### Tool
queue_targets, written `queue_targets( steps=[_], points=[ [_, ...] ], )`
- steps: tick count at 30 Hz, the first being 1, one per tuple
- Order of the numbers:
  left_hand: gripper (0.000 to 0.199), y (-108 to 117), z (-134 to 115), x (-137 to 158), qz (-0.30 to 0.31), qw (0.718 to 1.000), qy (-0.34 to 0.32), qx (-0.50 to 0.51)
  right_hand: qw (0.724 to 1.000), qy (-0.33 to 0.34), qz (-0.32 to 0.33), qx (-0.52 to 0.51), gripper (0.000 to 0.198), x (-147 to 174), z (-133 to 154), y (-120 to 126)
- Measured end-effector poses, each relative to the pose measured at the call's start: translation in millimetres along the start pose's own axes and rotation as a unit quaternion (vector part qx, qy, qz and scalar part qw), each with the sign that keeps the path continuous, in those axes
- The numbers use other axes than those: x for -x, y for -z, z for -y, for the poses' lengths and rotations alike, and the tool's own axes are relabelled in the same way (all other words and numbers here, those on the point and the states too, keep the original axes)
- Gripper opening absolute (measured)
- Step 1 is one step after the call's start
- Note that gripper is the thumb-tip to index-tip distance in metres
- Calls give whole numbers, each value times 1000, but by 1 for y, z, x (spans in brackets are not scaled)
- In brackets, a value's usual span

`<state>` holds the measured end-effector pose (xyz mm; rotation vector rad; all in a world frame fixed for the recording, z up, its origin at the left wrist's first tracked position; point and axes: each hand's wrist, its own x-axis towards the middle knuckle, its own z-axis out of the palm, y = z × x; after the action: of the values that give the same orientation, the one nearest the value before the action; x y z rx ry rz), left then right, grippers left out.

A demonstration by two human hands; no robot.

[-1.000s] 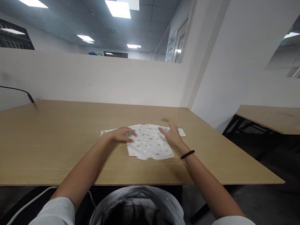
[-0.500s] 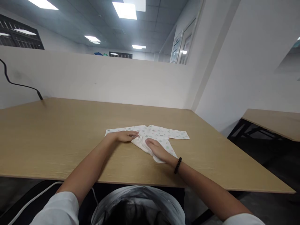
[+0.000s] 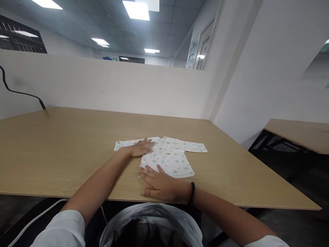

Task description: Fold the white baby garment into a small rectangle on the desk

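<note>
A small white long-sleeved baby shirt (image 3: 171, 158) with a scattered green and pink print lies spread on the wooden table, its sleeves out to both sides and its neck away from me. My left hand (image 3: 141, 147) rests flat on the shirt's left shoulder and armpit area, fingers apart. Lower down, my right hand (image 3: 160, 183) is spread at the bottom left hem, its fingertips on the cloth and its thumb over the bare wood. Neither hand grips the fabric. The left hem corner is partly covered by my right fingers.
The wooden table (image 3: 84, 133) reaches back to a low white partition (image 3: 128, 87). A black cable (image 3: 24, 93) hangs at the far left. To the right stand a white wall and another table (image 3: 300, 134). The near table edge runs just in front of my body.
The folded-over lower left part of the shirt now lies flat. My right hand has let go, moved down toward the hem and spread. My left hand has flattened on the cloth.
</note>
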<state>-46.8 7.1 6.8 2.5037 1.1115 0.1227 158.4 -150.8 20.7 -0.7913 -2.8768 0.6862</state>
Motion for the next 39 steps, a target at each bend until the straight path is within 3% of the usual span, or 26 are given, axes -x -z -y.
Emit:
queue_targets(
  steps=[3, 5, 8, 11, 14, 16, 19, 22, 26, 32, 36, 39],
  points=[
    [78, -2, 1, 1, 50, 998, 33, -28, 996, 27, 45, -67, 68, 3, 0, 15],
    [82, -1, 1, 3, 71, 996, 47, -37, 990, 46, 42, -125, 60, 5, -9, 36],
    [84, 2, -1, 4, 58, 996, 55, -43, 988, -7, -94, -121, 60, 6, -39, 67],
    [78, 0, -6, -1, -14, 997, 39, -60, 966, -163, -198, -33, 66, 2, -80, 78],
    [76, -6, -8, -12, -65, 995, 18, -75, 938, -299, -175, 24, 68, -3, -114, 68],
    [78, -11, -8, -18, -54, 995, 31, -77, 927, -346, -135, 45, 71, -6, -126, 56],
    [84, -14, -4, -21, -11, 995, 64, -71, 929, -356, -83, 60, 77, -7, -131, 45],
    [86, -8, 4, -16, 11, 995, 68, -67, 939, -333, -63, 52, 83, -9, -129, 50],
    [88, 1, 16, -3, 24, 995, 74, -67, 937, -324, -104, 73, 73, -20, -134, 64],
    [89, 8, 36, 8, -9, 987, 150, -56, 907, -400, -116, 60, 66, -27, -160, 60],
    [87, 20, 69, 25, -2, 973, 227, -48, 901, -415, -122, 27, 65, -3, -178, 61],
    [100, 30, 106, 50, -12, 955, 293, -37, 880, -456, -126, 23, 63, 23, -188, 69]
  ],
)
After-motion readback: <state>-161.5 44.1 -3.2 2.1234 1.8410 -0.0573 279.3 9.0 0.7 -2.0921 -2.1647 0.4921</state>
